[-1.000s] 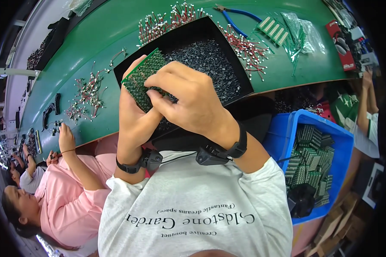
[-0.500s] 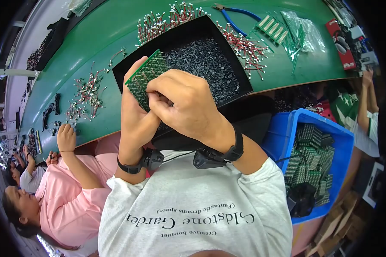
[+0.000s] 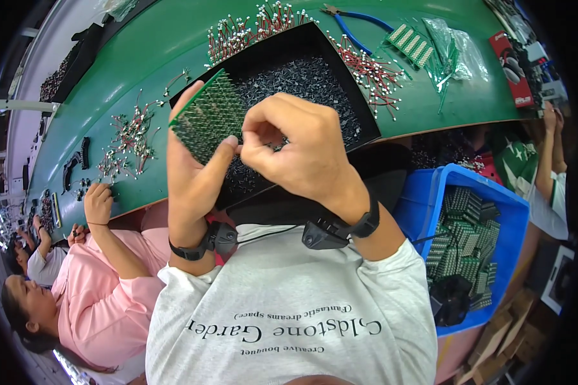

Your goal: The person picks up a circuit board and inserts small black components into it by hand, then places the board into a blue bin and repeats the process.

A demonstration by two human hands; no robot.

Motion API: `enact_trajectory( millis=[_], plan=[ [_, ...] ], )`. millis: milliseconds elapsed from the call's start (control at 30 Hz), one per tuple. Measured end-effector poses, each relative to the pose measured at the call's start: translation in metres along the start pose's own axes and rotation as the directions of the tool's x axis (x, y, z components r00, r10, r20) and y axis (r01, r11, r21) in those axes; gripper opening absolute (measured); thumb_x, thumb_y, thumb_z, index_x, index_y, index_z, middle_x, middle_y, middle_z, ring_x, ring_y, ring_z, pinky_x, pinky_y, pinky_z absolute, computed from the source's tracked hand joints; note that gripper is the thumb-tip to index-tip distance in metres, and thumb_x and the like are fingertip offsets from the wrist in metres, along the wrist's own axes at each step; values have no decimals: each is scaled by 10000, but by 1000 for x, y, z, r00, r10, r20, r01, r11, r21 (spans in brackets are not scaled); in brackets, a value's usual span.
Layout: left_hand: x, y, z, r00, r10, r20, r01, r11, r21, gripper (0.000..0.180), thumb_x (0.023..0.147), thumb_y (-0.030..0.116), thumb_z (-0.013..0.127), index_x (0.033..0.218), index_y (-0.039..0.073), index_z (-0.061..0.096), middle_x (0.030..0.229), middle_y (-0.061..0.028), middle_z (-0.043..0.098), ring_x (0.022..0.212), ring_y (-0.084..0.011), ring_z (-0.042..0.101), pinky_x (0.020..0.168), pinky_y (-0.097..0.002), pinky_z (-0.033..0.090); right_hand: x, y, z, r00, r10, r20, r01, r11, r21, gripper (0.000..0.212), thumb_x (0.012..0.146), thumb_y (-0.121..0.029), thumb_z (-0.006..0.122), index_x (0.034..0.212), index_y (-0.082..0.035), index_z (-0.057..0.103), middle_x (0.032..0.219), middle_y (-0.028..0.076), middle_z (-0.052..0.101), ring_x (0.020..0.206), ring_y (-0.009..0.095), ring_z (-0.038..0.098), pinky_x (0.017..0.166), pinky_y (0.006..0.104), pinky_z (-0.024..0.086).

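My left hand [image 3: 196, 176] grips a green circuit board panel [image 3: 209, 119] at its edges, thumb along the near corner. The board is tilted and covered with rows of tiny parts. Just to its right, my right hand [image 3: 295, 144] is closed in a pinch by the board's lower right corner; whatever its fingertips hold is too small to make out. Below both hands lies a black tray [image 3: 362, 125] filled with small dark grey pieces [image 3: 308, 86]. Part of the tray is hidden by my hands and the board.
Red-wired connectors [image 3: 372, 80] surround the tray on the green table [image 3: 452, 106]. Blue-handled cutters [image 3: 353, 32], another board panel [image 3: 409, 46] and plastic bags [image 3: 459, 48] lie at the far right. A blue bin [image 3: 452, 176] of boards stands at my right. A co-worker in pink [image 3: 109, 295] sits at left.
My right hand has moved right, off the board's face to beside its corner. The left hand with the board has shifted slightly left, and more of the board shows.
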State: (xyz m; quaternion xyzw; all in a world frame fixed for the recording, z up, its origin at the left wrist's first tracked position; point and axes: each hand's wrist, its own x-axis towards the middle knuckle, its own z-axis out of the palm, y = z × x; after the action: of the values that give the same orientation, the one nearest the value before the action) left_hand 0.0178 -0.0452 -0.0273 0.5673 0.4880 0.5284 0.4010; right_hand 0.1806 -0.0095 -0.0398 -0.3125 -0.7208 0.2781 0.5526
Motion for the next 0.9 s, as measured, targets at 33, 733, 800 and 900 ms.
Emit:
enact_trajectory(
  millis=[33,733,800,900],
  plan=[
    [0,3,-1,1000,-8,17,9,999,-32,748,806,-123,609,1477,-37,290,1237,-132,573,1103,-179,593,970,-320,486,0,3,-3,1000,26,17,-26,1000,-10,109,715,19,705,811,-13,663,769,76,662,609,176,649,551,274,530],
    [8,-8,6,998,33,51,-2,855,-519,730,1037,559,256,1472,-22,331,1318,-168,551,1167,-242,585,1020,-371,459,-1,4,1,992,-62,-113,30,964,-263,147,744,-54,779,780,-32,638,745,85,601,634,245,601,567,323,485],
    [8,-7,11,1000,6,13,2,848,-530,723,1040,553,247,1474,-19,324,1317,-160,551,1177,-236,577,1020,-373,456,-2,4,7,987,-108,-117,79,970,-231,153,716,-52,786,801,-42,660,764,79,612,670,248,616,584,331,502],
    [9,-13,8,997,48,64,-3,819,-574,716,1047,516,295,1477,-57,303,1365,-194,526,1254,-270,533,1074,-412,411,-9,-1,18,985,-172,-25,170,982,-81,188,701,-19,770,871,-40,692,820,78,644,737,252,644,630,340,530]
  ],
)
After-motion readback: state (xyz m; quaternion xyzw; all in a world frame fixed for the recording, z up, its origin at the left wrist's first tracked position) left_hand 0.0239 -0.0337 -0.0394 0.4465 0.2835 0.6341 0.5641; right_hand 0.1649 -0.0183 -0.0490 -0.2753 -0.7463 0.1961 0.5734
